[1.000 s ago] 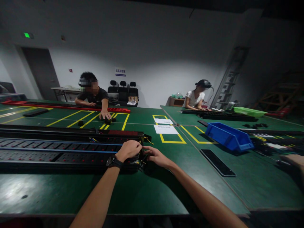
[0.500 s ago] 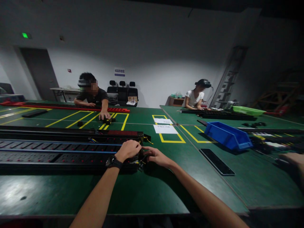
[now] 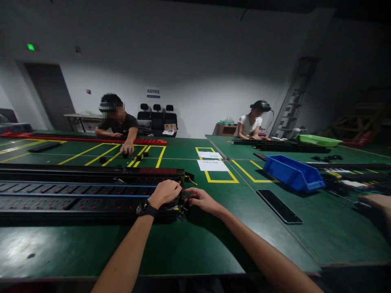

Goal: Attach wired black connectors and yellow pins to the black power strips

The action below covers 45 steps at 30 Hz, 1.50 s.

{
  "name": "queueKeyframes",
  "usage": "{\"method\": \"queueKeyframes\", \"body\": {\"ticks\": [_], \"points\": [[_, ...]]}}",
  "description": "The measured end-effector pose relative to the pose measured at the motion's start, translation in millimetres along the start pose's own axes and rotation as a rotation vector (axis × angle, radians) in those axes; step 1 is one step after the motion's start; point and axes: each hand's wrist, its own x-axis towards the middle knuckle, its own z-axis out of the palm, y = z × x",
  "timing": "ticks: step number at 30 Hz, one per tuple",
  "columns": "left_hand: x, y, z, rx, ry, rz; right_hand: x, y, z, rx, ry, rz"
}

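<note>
Long black power strips (image 3: 100, 205) with red dots and a blue edge lie side by side, running off to the left. Over their right end my left hand (image 3: 165, 192), with a dark wristwatch (image 3: 146, 208), is closed, fingertips bent down; what they grip is hidden. Facing it from the right, my right hand (image 3: 203, 200) pinches a thin dark wire at the strip's end. Loose wire ends (image 3: 181, 213) stick out just below the fingers. Another yellow-and-black wire end (image 3: 190, 177) pokes out behind my left hand.
A phone (image 3: 279, 206) and a blue bin (image 3: 293, 173) are to the right. Paper sheets (image 3: 212, 165) lie ahead on the green table (image 3: 214, 248). Across it, one co-worker's hand (image 3: 127, 147) touches small black parts; another person (image 3: 250, 122) works farther back. Another hand (image 3: 377, 201) shows at right.
My two hands stay nearly in place at the strip's end, the right fingers shifting slightly. Across the table, the co-worker's hand has moved left, leaving small black parts uncovered.
</note>
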Motion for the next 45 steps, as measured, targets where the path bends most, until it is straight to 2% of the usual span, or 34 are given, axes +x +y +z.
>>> {"method": "queueKeyframes", "body": {"ticks": [6,12,15,19,24,45], "points": [[0.7,-1.3,1.8,0.004,0.003,0.014,0.5,0.2,-4.8,-0.006,0.184,0.046],[0.3,-1.9,1.7,-0.011,-0.004,0.010,-1.1,-7.3,-25.7,0.273,0.550,0.170],[-0.3,-2.0,1.3,-0.017,0.005,0.011,-1.4,-8.2,-35.6,0.400,0.648,0.200],[-0.7,-2.1,1.3,-0.017,0.012,0.018,-1.8,-7.2,-39.0,0.463,0.656,0.212],[-0.7,-1.9,1.8,-0.010,0.005,0.012,-2.1,-6.5,-37.1,0.405,0.604,0.214],[-0.4,-1.9,3.0,-0.016,0.015,0.012,-1.0,-4.5,-38.0,0.310,0.535,0.222]]}}
